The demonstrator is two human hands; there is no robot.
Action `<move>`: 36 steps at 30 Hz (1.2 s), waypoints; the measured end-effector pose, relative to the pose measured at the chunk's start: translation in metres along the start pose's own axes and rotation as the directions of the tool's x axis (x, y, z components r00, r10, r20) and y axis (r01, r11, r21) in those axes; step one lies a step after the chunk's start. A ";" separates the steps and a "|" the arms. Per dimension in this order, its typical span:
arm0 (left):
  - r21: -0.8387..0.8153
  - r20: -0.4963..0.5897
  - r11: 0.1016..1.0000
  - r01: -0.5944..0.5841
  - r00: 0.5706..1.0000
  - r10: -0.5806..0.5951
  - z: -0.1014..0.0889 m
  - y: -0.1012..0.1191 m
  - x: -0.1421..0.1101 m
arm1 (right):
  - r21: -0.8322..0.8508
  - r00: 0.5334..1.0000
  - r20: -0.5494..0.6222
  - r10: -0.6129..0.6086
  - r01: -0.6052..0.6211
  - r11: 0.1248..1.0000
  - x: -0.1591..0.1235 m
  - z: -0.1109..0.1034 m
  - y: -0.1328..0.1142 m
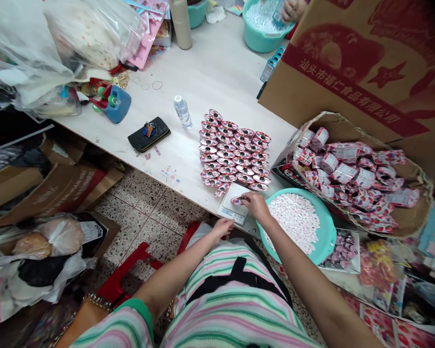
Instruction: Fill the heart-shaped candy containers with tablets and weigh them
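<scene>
A small white digital scale (229, 214) lies at the table's front edge. On its pan sits a small red-and-pink printed container (236, 200), its open end facing up. My right hand (255, 205) has its fingers closed at the container's right rim; whether candies are between the fingertips too is hidden. My left hand (223, 228) rests by the scale's front left edge, fingers stretched out and holding nothing. Just behind the scale stand rows of matching open containers (235, 155), packed side by side. A turquoise basin (329, 237) of small pale candies (293, 220) is right of my right hand.
A cut-down carton (426, 203) of printed containers stands at right, beside a tall cardboard box (333, 72). A tray of small pinkish lids (342, 249) is by the basin. Left are a water bottle (182, 112) and black wallet (149, 134). Another person's hand (293, 9) is behind.
</scene>
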State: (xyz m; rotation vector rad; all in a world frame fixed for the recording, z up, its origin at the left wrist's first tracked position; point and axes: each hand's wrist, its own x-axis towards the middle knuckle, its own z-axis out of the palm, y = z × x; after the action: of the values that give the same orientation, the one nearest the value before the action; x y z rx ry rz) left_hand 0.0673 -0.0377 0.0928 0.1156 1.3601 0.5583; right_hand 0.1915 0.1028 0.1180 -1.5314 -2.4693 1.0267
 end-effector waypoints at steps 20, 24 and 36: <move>0.025 -0.074 0.999 -0.034 0.997 0.035 -0.016 -0.012 -0.007 | 0.482 0.888 -0.331 0.318 -0.131 0.867 -0.012 0.020 -0.001; 0.027 -0.094 0.999 -0.027 0.995 0.029 -0.021 -0.015 -0.010 | 0.461 0.882 -0.383 0.274 -0.074 0.884 -0.012 0.029 -0.001; 0.044 -0.134 0.998 -0.036 0.990 0.042 -0.029 -0.017 -0.010 | 0.267 0.875 -0.465 0.132 -0.004 0.964 -0.029 0.027 0.001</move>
State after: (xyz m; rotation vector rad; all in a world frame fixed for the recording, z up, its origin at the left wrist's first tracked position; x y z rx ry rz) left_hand 0.0443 -0.0639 0.0879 0.1410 1.5042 0.5789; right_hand 0.1967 0.0656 0.1048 -1.5645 -1.8778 0.8105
